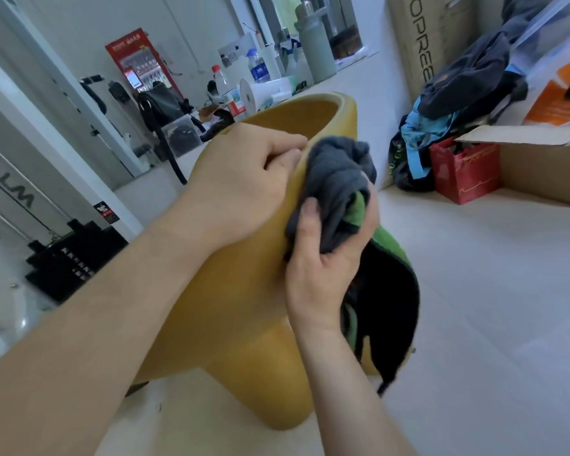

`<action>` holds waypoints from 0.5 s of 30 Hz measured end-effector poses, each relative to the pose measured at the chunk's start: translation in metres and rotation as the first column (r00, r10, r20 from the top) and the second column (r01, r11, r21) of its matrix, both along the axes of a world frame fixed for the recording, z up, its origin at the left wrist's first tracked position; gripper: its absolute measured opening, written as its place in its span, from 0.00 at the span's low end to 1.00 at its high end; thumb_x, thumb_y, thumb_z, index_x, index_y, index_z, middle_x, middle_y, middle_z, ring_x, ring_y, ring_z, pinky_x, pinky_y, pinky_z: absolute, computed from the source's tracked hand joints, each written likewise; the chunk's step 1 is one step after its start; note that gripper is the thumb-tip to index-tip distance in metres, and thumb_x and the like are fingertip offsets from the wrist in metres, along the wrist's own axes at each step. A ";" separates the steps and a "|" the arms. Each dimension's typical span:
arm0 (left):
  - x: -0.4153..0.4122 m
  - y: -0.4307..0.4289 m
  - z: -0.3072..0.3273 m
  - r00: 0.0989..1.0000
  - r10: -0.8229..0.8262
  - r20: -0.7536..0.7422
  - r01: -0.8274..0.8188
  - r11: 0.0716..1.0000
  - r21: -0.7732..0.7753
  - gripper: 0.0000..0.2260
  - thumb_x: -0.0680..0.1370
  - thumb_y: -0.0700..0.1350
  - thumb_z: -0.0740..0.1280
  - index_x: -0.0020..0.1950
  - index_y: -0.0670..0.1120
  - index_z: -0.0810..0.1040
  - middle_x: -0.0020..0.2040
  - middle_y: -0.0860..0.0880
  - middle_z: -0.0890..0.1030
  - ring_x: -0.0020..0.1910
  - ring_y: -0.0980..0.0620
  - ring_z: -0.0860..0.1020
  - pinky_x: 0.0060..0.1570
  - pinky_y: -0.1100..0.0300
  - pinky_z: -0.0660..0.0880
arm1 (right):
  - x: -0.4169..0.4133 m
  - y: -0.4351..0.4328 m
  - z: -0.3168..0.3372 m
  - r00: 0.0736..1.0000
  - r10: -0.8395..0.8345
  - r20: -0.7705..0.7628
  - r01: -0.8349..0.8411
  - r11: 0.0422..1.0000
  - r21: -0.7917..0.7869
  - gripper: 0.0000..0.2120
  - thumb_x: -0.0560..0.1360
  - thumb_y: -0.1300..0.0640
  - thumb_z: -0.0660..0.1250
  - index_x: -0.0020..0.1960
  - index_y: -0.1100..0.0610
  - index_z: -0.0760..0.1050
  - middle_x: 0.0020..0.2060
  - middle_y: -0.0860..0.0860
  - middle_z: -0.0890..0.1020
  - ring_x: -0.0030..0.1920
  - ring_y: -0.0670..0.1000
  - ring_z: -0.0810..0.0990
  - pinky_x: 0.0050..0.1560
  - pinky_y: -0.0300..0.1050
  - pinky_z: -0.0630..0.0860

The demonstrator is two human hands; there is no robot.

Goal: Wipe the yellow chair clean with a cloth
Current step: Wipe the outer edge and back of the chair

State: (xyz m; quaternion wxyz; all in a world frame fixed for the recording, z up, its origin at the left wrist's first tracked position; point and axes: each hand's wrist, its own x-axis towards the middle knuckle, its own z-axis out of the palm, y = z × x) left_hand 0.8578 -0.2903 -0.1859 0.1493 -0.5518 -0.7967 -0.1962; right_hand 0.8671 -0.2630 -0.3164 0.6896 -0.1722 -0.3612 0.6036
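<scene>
Your right hand (326,258) curls round a bunched grey cloth (336,179) and presses it to the rim of the yellow chair (237,307), which sits directly under both hands. Bunched this tight, little of the cloth meets the plastic, so you may smear dirt rather than lift it. Just left of it, your left hand (244,179) clamps the same rim, fingers folded over the edge. If that hold slackens, the chair could shift. Just beyond the right hand, a black, green-edged thing (389,291) might snag the cloth.

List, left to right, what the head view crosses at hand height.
black rack → left hand gripping the yellow chair → gray cloth → red bag → cardboard box
</scene>
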 end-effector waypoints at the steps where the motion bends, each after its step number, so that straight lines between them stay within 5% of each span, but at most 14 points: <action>1: 0.001 0.000 0.000 0.999 0.028 -0.022 -0.028 1.000 -0.011 0.12 0.80 0.44 0.60 0.58 0.52 0.81 0.53 0.58 0.82 0.55 0.59 0.76 0.54 0.65 0.70 | -0.003 0.001 -0.011 0.998 0.053 0.021 -0.049 0.989 -0.143 0.23 0.78 0.56 0.66 0.67 0.41 0.61 0.57 0.32 0.72 0.55 0.27 0.73 0.54 0.23 0.66; 4: 0.003 0.000 -0.001 0.997 0.061 -0.052 -0.063 0.997 -0.043 0.15 0.81 0.46 0.59 0.66 0.53 0.75 0.59 0.60 0.77 0.60 0.61 0.72 0.58 0.67 0.66 | -0.013 0.008 -0.045 0.938 0.346 0.033 -0.278 0.805 -0.524 0.29 0.79 0.45 0.61 0.76 0.45 0.52 0.67 0.43 0.70 0.62 0.40 0.71 0.61 0.35 0.66; 6: 0.002 0.000 -0.001 0.996 0.062 -0.060 -0.065 0.996 -0.055 0.15 0.81 0.46 0.58 0.67 0.53 0.74 0.62 0.59 0.77 0.61 0.62 0.71 0.57 0.70 0.65 | -0.011 0.009 -0.053 0.910 0.408 0.072 -0.297 0.763 -0.574 0.30 0.80 0.43 0.59 0.77 0.45 0.50 0.70 0.47 0.68 0.68 0.48 0.69 0.65 0.43 0.66; 10: -0.004 -0.001 0.001 0.998 0.040 -0.050 -0.044 0.997 -0.067 0.15 0.81 0.47 0.59 0.67 0.52 0.74 0.62 0.58 0.77 0.55 0.69 0.69 0.50 0.82 0.61 | 0.005 -0.002 -0.022 0.963 0.181 0.200 -0.129 0.960 -0.246 0.26 0.79 0.45 0.62 0.74 0.42 0.56 0.56 0.30 0.71 0.58 0.36 0.73 0.54 0.29 0.66; 12: -0.005 -0.006 0.003 0.990 -0.006 -0.144 -0.016 0.987 -0.158 0.16 0.81 0.49 0.57 0.68 0.53 0.72 0.59 0.57 0.79 0.51 0.69 0.71 0.45 0.81 0.63 | 0.006 -0.002 -0.014 0.973 0.018 0.232 0.000 0.997 -0.078 0.25 0.77 0.44 0.64 0.71 0.39 0.59 0.56 0.30 0.72 0.57 0.31 0.73 0.57 0.30 0.70; 15: -0.004 -0.025 0.002 0.985 0.038 -0.167 -0.095 0.932 -0.350 0.22 0.79 0.59 0.52 0.74 0.65 0.56 0.57 0.60 0.73 0.46 0.65 0.73 0.47 0.74 0.67 | -0.004 0.016 -0.035 0.963 0.101 0.251 -0.055 0.982 -0.182 0.26 0.77 0.43 0.63 0.72 0.41 0.59 0.61 0.37 0.74 0.62 0.41 0.75 0.63 0.40 0.69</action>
